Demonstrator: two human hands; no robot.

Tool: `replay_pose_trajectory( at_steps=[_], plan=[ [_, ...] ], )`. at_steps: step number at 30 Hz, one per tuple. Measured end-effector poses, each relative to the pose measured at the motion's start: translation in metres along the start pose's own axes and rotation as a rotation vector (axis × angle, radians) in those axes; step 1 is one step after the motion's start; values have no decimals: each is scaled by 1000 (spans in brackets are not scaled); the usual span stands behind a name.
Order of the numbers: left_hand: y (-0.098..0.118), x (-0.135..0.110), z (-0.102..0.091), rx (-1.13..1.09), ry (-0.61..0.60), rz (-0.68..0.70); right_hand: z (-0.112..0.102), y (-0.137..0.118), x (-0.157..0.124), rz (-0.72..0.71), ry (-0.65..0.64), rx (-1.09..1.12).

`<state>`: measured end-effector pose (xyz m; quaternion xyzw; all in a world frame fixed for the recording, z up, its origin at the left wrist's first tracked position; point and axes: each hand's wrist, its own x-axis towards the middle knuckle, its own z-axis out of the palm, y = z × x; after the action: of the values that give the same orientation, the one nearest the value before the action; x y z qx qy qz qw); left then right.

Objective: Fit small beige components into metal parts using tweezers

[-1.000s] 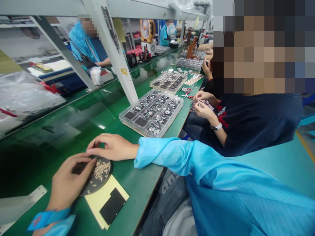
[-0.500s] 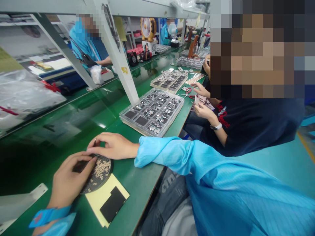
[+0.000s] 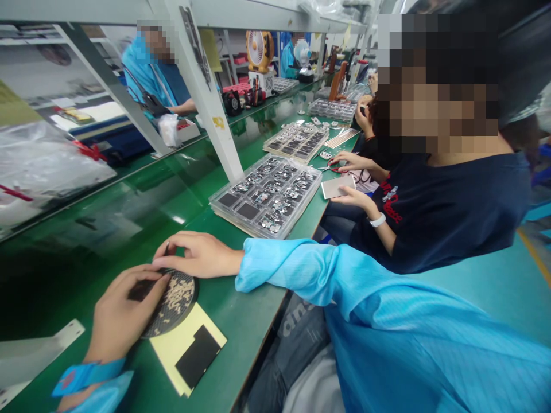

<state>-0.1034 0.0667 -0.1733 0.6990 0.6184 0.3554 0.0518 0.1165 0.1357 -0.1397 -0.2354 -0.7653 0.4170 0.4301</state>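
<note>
A round black disc (image 3: 174, 298) covered with small pale parts lies on the green bench near me. My left hand (image 3: 116, 318) rests on its left side, fingers bent over a small black square piece. At the disc's far edge my right hand (image 3: 196, 255) is pinched, thumb and forefinger closed on a thin dark tool. Under the disc lies a yellow sheet (image 3: 172, 350) with a black rectangle (image 3: 198, 355) on it.
Clear trays of small parts (image 3: 269, 195) sit ahead on the bench, with more trays (image 3: 297, 140) further along. A person in a dark shirt (image 3: 430, 206) sits to my right, holding a pale card (image 3: 338, 186). A white post (image 3: 206, 97) stands on the bench. Other workers sit beyond.
My hands have hardly moved on the disc. The person beside me has reached one hand out to the bench and now holds a pale card flat in the other.
</note>
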Motion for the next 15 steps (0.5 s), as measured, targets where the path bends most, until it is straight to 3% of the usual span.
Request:
replay_pose_trajectory(
  at_steps=[15],
  plan=[
    [-2, 0, -1, 3, -22, -12, -1, -2, -1, -23, 7, -2]
  ],
)
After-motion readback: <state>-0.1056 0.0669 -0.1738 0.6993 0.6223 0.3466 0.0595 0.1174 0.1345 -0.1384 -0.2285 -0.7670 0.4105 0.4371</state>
